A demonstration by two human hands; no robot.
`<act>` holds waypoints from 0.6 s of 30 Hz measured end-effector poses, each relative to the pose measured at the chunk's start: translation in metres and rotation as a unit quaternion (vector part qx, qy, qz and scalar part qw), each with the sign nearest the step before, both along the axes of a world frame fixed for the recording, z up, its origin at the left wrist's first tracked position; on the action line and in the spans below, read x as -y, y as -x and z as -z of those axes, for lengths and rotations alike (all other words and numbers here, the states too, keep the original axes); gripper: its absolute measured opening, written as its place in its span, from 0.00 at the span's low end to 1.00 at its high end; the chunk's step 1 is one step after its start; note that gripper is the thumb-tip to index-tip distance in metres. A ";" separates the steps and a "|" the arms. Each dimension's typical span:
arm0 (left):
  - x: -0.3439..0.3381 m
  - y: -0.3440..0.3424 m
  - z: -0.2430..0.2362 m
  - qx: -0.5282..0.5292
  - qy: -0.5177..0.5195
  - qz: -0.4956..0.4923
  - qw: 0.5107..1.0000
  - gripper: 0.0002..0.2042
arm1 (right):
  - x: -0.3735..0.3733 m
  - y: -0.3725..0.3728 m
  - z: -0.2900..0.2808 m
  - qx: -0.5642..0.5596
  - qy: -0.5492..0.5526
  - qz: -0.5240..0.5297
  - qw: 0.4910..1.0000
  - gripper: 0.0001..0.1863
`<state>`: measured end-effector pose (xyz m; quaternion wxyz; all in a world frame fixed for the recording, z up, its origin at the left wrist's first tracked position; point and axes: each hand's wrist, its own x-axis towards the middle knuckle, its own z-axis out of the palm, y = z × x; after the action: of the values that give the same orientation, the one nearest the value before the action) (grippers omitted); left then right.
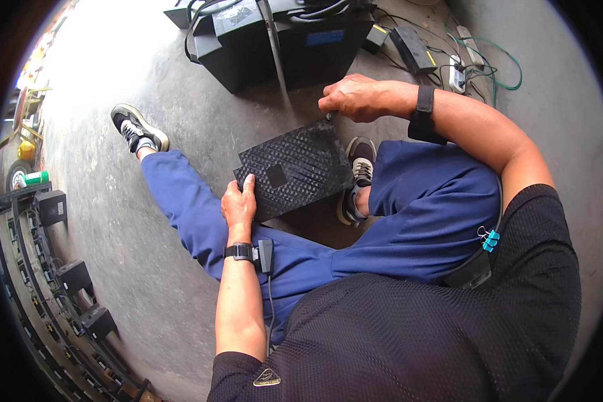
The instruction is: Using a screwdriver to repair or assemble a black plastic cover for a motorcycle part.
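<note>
Black textured panel (315,161) between the person's spread legs, above the grey floor (147,268).
Head view: the left hand (238,201) grasps its left edge, thumb on top; the right hand (352,98) is clenched at its far right corner, any contents hidden. A blue label (325,37) marks the black case (241,60) beyond; the shirt emblem (267,378) carries writing too small to read.
</note>
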<state>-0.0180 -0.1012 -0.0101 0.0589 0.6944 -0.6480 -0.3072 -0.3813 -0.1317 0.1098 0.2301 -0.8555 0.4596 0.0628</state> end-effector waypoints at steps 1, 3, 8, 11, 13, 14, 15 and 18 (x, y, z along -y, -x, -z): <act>0.000 0.000 0.001 -0.001 0.000 -0.001 1.000 0.33 | 0.001 0.000 0.002 -0.001 0.000 -0.001 1.000 0.10; 0.000 0.000 0.000 0.003 -0.003 -0.002 1.000 0.33 | 0.003 -0.001 0.004 -0.029 -0.015 0.011 0.999 0.10; -0.002 0.002 -0.005 -0.002 0.012 -0.010 1.000 0.33 | 0.002 -0.004 -0.001 -0.016 -0.018 0.025 0.999 0.10; -0.003 0.002 -0.004 -0.006 0.022 -0.011 1.000 0.32 | 0.002 -0.003 -0.003 -0.003 -0.023 0.028 0.999 0.10; -0.003 0.002 -0.004 -0.006 0.032 -0.013 0.999 0.32 | 0.001 -0.003 -0.004 0.005 -0.023 0.021 0.999 0.10; -0.003 0.003 -0.006 -0.006 0.025 -0.010 1.000 0.32 | 0.001 -0.004 -0.004 0.003 -0.023 0.013 1.000 0.10; -0.002 0.004 -0.007 -0.005 0.018 -0.008 1.000 0.32 | 0.000 -0.004 -0.004 0.002 -0.023 0.006 1.000 0.10; -0.002 0.002 -0.004 -0.005 0.027 -0.006 1.000 0.32 | 0.002 -0.004 0.000 -0.011 -0.024 -0.022 0.999 0.11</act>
<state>-0.0204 -0.0994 -0.0063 0.0824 0.6948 -0.6518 -0.2927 -0.3773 -0.1336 0.1099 0.2442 -0.8587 0.4418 0.0884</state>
